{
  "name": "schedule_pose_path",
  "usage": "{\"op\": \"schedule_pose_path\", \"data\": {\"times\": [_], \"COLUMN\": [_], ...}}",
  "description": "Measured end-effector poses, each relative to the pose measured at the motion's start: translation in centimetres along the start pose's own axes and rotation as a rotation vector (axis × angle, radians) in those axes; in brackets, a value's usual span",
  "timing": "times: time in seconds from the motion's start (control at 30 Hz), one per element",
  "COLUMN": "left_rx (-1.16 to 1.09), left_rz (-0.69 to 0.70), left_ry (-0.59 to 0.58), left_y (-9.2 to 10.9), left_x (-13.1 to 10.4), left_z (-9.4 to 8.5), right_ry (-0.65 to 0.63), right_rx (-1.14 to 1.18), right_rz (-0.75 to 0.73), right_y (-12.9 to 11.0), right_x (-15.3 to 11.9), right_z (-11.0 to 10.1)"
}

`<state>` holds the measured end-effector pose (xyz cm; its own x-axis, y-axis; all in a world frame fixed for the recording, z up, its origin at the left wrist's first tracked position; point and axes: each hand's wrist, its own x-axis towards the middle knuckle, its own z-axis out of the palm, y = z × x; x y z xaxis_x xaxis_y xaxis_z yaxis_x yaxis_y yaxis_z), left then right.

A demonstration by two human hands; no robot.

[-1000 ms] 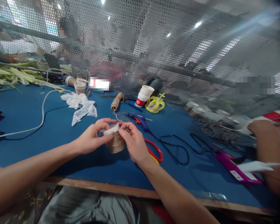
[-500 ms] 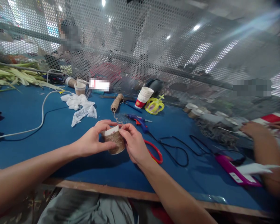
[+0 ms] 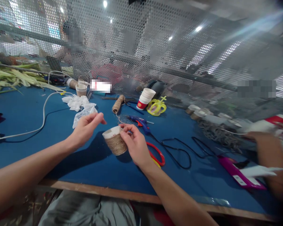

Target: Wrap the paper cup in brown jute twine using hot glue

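Blue table (image 3: 21,106); right fingers (image 3: 132,128) grip twine-wrapped cup (image 3: 115,145), partly hiding it.

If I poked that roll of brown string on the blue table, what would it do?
The roll of string would probably roll sideways, since it is round and lies on its side. It might unwind if tugged, because a loose strand runs from it toward the right hand. It likely wouldn't break, as it looks like tightly wound twine.

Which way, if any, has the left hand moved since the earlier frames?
Yes: the left hand has left the twine-wrapped cup, moving left and slightly up in view, now overlapping the crumpled white plastic, which stayed put.
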<state>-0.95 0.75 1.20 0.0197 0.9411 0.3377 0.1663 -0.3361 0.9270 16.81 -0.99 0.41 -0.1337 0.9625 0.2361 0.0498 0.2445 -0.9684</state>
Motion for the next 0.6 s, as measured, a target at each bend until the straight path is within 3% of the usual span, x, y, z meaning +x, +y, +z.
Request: {"op": "schedule_pose_path", "data": {"times": [0.1, 0.23, 0.6], "left_rx": [0.123, 0.225, 0.173], "left_rz": [0.040, -0.013, -0.074], "left_ry": [-0.217, -0.324, -0.348], "left_y": [0.8, 1.4, 1.3], "left_x": [-1.0, -2.1, -2.1], "left_z": [0.5, 1.3, 1.7], "right_ry": [-0.030, -0.024, -0.079], "right_rx": [-0.165, -0.297, -0.414], "right_rz": [-0.115, -0.206, -0.341], "right_y": [-0.4, -0.6, 0.0], "right_x": [-0.3, -0.5, -0.7], "right_z": [0.1, 0.3, 0.3]}}
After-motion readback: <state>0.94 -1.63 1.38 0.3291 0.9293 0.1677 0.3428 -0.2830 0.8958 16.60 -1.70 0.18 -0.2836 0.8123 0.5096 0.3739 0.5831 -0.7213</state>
